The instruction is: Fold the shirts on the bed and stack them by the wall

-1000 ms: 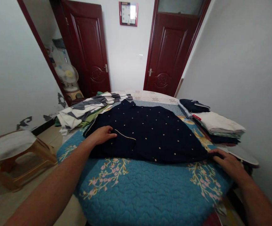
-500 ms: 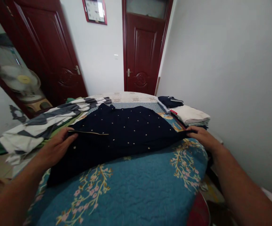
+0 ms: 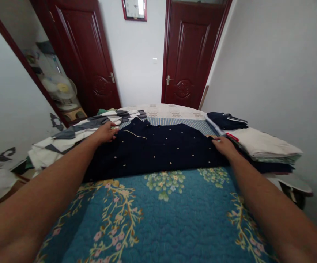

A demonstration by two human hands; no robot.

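A dark navy garment (image 3: 158,153) with small pale dots lies spread across the bed, a thin pale trim line near its left side. At its left edge is my left hand (image 3: 107,133), with bent fingers a little apart and no cloth clearly seen between them. My right hand (image 3: 224,145) pinches the garment's right edge between thumb and fingers. Beneath the cloth lies a teal quilted bedcover (image 3: 174,219) with embroidered flowers.
On the left is a rumpled grey-and-white checked blanket (image 3: 56,142). Folded clothes (image 3: 270,144) are stacked at the right edge, with a navy folded piece (image 3: 226,120) behind. Walls and dark red doors (image 3: 187,54) stand beyond; a fan (image 3: 61,87) shows at left.
The garment now lies flatter and farther from me. My left hand has moved forward off the trim and its grip has loosened. The right hand still pinches the cloth. The view has shifted left.
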